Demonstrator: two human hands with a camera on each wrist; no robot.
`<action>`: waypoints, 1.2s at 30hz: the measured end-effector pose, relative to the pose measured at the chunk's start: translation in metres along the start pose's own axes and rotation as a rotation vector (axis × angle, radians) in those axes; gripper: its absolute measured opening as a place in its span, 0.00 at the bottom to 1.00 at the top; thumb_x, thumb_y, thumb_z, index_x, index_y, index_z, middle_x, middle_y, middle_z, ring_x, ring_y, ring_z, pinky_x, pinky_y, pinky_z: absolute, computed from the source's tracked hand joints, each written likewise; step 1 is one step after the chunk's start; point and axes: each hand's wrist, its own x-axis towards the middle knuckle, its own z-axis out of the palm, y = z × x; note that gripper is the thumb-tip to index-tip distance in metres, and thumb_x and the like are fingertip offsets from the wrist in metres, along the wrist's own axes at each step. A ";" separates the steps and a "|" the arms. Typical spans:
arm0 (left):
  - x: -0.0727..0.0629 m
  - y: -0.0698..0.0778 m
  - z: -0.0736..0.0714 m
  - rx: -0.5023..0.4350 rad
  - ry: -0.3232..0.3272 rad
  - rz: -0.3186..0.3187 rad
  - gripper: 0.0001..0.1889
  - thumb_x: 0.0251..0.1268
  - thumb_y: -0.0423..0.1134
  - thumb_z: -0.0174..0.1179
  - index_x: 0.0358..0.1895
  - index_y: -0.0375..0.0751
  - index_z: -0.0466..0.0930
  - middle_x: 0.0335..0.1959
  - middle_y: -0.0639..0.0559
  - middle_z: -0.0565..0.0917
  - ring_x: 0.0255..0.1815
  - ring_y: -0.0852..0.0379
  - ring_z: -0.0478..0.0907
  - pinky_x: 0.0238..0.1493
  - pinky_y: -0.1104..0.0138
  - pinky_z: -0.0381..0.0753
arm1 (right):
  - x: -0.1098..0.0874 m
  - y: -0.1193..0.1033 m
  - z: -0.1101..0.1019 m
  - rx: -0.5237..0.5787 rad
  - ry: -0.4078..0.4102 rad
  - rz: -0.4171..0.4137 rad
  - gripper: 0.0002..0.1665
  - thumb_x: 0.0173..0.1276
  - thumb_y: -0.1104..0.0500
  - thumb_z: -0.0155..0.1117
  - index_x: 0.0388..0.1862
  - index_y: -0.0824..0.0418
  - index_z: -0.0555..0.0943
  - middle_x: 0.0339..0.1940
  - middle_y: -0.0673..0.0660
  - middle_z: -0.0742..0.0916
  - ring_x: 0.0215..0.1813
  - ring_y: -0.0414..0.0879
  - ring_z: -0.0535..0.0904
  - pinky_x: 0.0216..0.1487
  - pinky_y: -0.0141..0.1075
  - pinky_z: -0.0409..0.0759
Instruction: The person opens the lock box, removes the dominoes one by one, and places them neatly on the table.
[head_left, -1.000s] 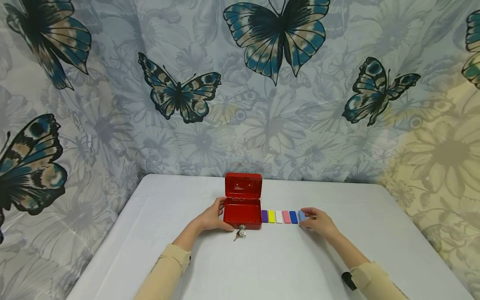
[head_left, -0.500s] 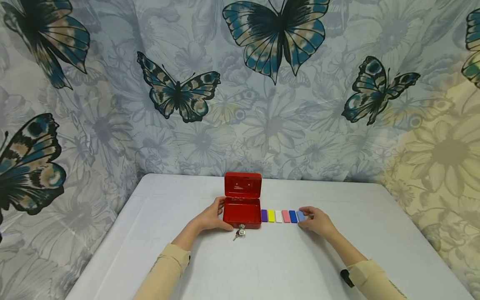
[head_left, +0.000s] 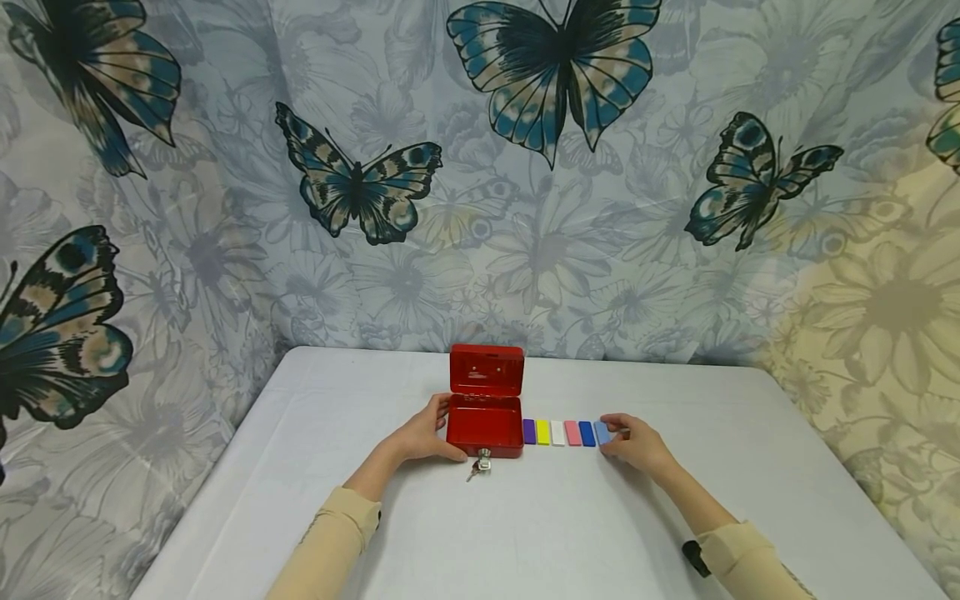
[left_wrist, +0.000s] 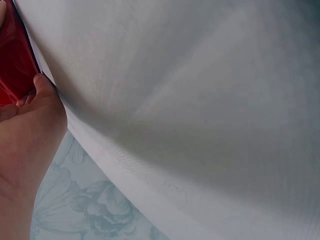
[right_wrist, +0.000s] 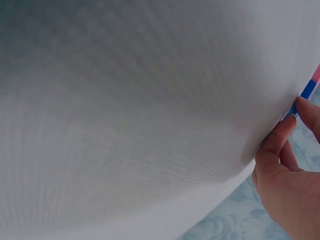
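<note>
A red metal cash box [head_left: 484,427] stands on the table with its lid [head_left: 487,371] raised, and its inside looks bare. My left hand [head_left: 425,433] grips the box's left side, thumb at the front corner and fingers further back along the wall. A small padlock [head_left: 484,460] with keys [head_left: 473,472] is at the box's front edge. To the right, my right hand [head_left: 637,442] pinches a light blue block [head_left: 602,432] between thumb and fingers at its two ends. In the right wrist view my thumb and fingertips meet at the blue end of the row.
Purple [head_left: 529,432], yellow [head_left: 542,432], white [head_left: 557,433], pink [head_left: 573,433] and dark blue [head_left: 587,433] blocks lie in a row between the box and my right hand. A white cloth covers the table [head_left: 525,533]. Butterfly-patterned curtains [head_left: 562,275] hang behind it.
The light blue block has shifted slightly left, closer to the dark blue one, with my right hand on it. My left hand and the box stay in place.
</note>
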 end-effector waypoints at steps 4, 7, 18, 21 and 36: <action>-0.001 0.001 0.000 -0.005 -0.001 0.005 0.55 0.43 0.34 0.78 0.73 0.34 0.49 0.72 0.40 0.60 0.73 0.42 0.58 0.72 0.53 0.60 | -0.001 -0.001 0.000 -0.004 -0.003 -0.012 0.32 0.60 0.67 0.69 0.63 0.72 0.71 0.50 0.66 0.78 0.38 0.48 0.74 0.33 0.33 0.77; 0.000 0.000 0.000 -0.007 0.000 0.010 0.54 0.43 0.34 0.78 0.72 0.34 0.50 0.72 0.41 0.60 0.73 0.43 0.58 0.72 0.54 0.60 | -0.001 -0.002 -0.001 0.009 -0.004 -0.010 0.33 0.60 0.67 0.68 0.64 0.72 0.71 0.49 0.65 0.78 0.38 0.48 0.74 0.33 0.32 0.78; -0.001 0.001 0.001 0.002 0.006 -0.004 0.55 0.43 0.35 0.79 0.73 0.35 0.49 0.72 0.40 0.60 0.73 0.43 0.58 0.72 0.53 0.60 | -0.001 -0.001 0.000 -0.013 0.000 -0.025 0.30 0.62 0.64 0.68 0.62 0.72 0.73 0.50 0.66 0.79 0.36 0.47 0.74 0.32 0.33 0.79; -0.002 0.001 0.001 0.000 0.007 -0.007 0.55 0.43 0.35 0.79 0.73 0.35 0.49 0.72 0.40 0.60 0.73 0.43 0.58 0.72 0.53 0.60 | -0.001 -0.001 0.000 -0.013 -0.003 -0.024 0.30 0.62 0.63 0.68 0.62 0.72 0.73 0.50 0.65 0.78 0.36 0.47 0.74 0.32 0.34 0.79; 0.000 0.000 0.001 0.029 0.000 -0.010 0.54 0.44 0.35 0.78 0.73 0.35 0.49 0.72 0.40 0.60 0.73 0.43 0.58 0.72 0.54 0.60 | -0.004 -0.009 -0.006 -0.068 0.010 -0.048 0.34 0.65 0.60 0.67 0.64 0.75 0.68 0.48 0.67 0.78 0.41 0.52 0.75 0.35 0.37 0.78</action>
